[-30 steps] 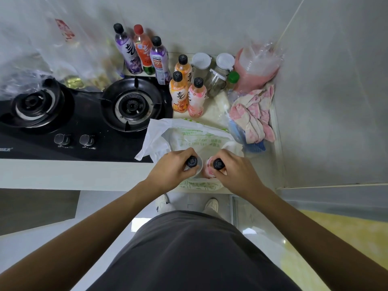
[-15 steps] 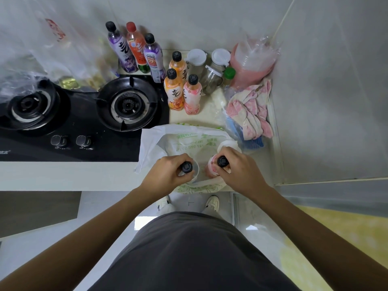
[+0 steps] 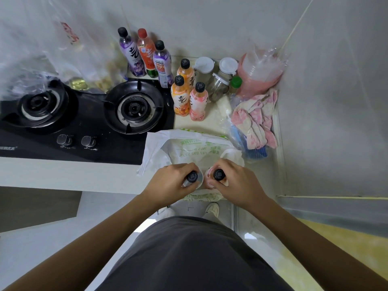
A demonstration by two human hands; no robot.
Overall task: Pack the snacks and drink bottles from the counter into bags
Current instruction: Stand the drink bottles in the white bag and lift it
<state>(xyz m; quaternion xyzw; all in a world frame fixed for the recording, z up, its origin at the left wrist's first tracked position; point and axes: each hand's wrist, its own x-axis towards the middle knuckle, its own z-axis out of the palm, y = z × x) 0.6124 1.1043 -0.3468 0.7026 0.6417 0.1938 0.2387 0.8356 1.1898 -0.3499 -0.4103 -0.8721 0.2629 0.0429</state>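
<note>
Head view: both hands stay low at the counter's front edge, each wrapped round a bottle neck, just as a second ago. The left hand (image 3: pixel 172 181) grips a clear bottle (image 3: pixel 192 177); the right hand (image 3: pixel 233 181) grips a pink bottle (image 3: pixel 219 175). Both bottles stand side by side, seemingly inside the white bag (image 3: pixel 189 148), though its mouth is partly hidden. Little has shifted; they seem to be settling into place. Six more bottles (image 3: pixel 180 97) wait near the stove (image 3: pixel 84 114), so I judge packing is barely begun.
</note>
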